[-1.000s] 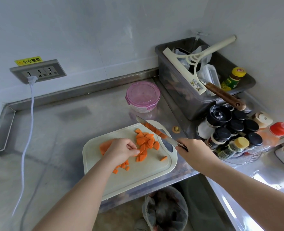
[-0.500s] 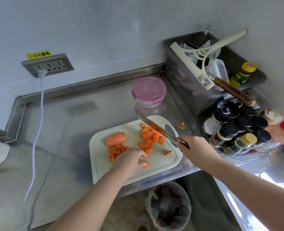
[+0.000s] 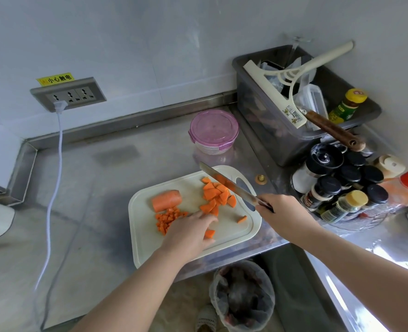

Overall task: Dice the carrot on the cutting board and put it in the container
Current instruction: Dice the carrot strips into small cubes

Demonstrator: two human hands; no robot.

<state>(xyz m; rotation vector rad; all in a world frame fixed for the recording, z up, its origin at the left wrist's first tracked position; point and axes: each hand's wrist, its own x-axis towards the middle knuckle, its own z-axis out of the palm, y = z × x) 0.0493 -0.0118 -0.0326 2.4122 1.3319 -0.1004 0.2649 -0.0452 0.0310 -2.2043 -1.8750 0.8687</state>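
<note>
A white cutting board (image 3: 242,236) lies at the steel counter's front edge. On it are a carrot stub (image 3: 166,200), a pile of small carrot dice (image 3: 167,219), a heap of larger carrot chunks (image 3: 218,195) and one stray carrot piece (image 3: 242,219). My left hand (image 3: 191,232) rests on the board with fingers stretched toward the chunks, and one chunk (image 3: 209,234) lies at its fingertips. My right hand (image 3: 282,213) grips the knife (image 3: 224,182), whose blade slants above the chunks. The round container (image 3: 213,131) with a pink lid stands closed behind the board.
A grey bin (image 3: 265,130) holding a squeegee and a bottle stands at the back right. Several spice jars (image 3: 341,185) crowd the right side. A white cable (image 3: 54,188) hangs from the wall socket on the left. A lined waste bin (image 3: 242,295) sits below the counter edge.
My left hand has slid from the carrot chunks toward the near side of the board, uncovering the stub and the small dice. The knife stays held over the chunks.
</note>
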